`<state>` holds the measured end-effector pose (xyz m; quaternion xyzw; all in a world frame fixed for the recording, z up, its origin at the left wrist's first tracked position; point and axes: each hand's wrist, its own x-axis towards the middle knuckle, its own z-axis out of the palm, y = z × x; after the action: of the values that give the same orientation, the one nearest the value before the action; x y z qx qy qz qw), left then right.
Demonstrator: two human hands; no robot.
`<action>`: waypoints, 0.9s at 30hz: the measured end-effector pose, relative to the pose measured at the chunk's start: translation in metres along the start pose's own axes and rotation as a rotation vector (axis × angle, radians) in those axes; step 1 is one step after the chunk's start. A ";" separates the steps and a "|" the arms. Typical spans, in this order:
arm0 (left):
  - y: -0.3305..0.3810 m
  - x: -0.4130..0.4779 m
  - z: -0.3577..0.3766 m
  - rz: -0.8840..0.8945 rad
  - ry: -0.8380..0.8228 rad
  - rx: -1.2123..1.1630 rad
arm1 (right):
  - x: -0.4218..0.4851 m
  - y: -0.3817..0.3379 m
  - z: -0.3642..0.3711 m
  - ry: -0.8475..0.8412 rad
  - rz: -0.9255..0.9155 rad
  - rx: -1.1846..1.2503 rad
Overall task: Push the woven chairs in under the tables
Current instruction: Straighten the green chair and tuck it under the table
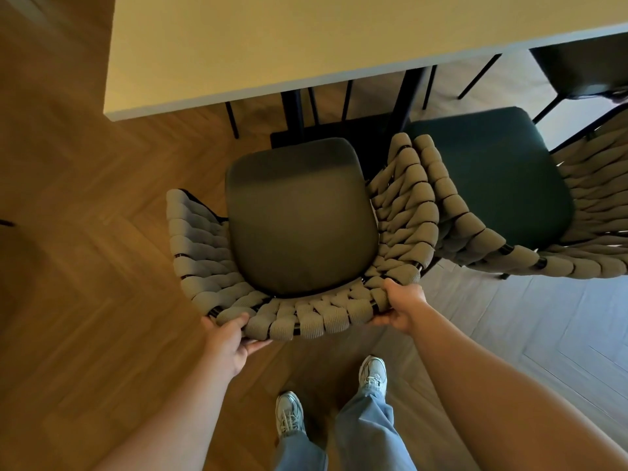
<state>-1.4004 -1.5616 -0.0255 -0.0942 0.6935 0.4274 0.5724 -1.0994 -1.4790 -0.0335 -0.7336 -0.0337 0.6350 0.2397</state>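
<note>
A woven chair (200, 253) with a beige rope back and a dark grey seat cushion stands in front of me, its seat front just short of the pale table (258, 42) edge. My left hand (227, 341) grips the left part of the curved backrest rim. My right hand (404, 307) grips the rim's right part. A second woven chair (452, 212) with a dark green cushion stands to the right, its armrest touching the first chair's armrest; its seat is also out from under the table.
Black table legs and a base plate (339, 130) stand under the table ahead of the seat. Another dark chair (584, 69) sits at the far right, beyond the table. The floor is herringbone wood. My two feet in pale trainers (372, 372) stand behind the chair.
</note>
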 end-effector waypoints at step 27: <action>0.027 0.011 -0.014 0.036 0.037 0.067 | 0.000 0.018 0.025 -0.013 0.030 0.044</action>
<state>-1.4303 -1.5506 -0.0228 -0.0706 0.7195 0.4123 0.5544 -1.1275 -1.4876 -0.0427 -0.7244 -0.0105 0.6439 0.2462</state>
